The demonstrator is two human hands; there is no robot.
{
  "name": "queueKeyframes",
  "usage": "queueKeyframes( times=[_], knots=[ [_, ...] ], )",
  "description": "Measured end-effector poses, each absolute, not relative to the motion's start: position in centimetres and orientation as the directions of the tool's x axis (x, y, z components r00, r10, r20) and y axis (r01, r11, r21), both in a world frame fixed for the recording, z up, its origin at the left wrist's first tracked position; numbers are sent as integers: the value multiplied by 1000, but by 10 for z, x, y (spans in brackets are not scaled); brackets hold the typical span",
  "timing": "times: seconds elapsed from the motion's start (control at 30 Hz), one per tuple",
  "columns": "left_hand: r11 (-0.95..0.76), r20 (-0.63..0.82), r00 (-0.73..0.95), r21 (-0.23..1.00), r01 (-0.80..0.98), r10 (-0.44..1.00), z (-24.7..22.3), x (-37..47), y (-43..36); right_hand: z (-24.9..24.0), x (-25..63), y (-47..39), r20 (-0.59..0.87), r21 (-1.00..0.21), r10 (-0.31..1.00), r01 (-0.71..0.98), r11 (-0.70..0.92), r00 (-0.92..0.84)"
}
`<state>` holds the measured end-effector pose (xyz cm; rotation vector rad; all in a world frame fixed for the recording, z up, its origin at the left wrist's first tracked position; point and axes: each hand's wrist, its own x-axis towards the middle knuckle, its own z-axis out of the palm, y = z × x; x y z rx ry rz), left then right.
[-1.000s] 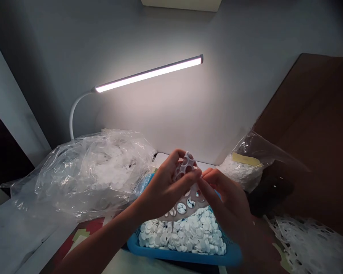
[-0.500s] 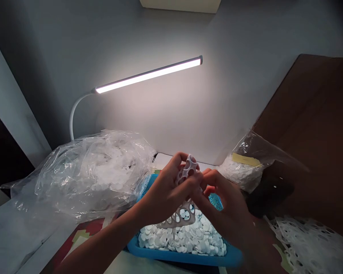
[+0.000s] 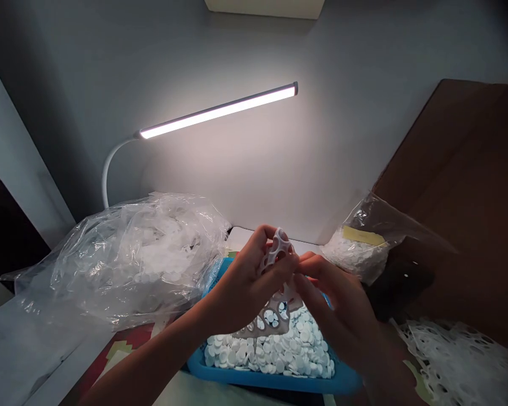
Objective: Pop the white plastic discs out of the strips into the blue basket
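Observation:
My left hand [image 3: 252,285] is closed round a thin perforated white sheet [image 3: 281,243], bent so that one end rises above the thumb. Its lower part, full of round holes, hangs over a blue basket [image 3: 262,383]. My right hand [image 3: 336,301] pinches at the sheet's right side, close against the left thumb; the exact contact between the fingertips is hidden. Below both hands, the basket holds a heap of small white discs [image 3: 288,355].
A large clear plastic bag [image 3: 122,265] of white pieces lies left. On the right are a smaller bag [image 3: 355,254] with a yellow label, a pile of perforated sheets [image 3: 469,361] and a cardboard panel [image 3: 461,186]. A lit lamp [image 3: 220,110] stretches above.
My right hand's fingers have drawn closer together and shifted slightly up beside the left thumb. The sheet has moved a little in the left hand, which otherwise stays in place.

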<state>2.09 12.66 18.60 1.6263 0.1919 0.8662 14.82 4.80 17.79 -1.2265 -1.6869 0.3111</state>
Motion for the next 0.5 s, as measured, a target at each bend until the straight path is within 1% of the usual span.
queueKeyframes(
  times=[0.13,0.27,0.37,0.5],
  knots=[
    [-259,396,706,918,-300,587,185,21,125,179,148,48,561,-698,828,537,473,-1],
    [-264,405,703,914,-307,585,185,21,124,178,147,47,557,-707,831,516,484,-16],
    [-301,421,703,906,-297,573,185,21,124,176,147,48,553,-692,833,547,472,-20],
    [-392,423,693,894,-216,584,183,22,125,177,148,48,530,-665,848,611,430,-20]
  ],
)
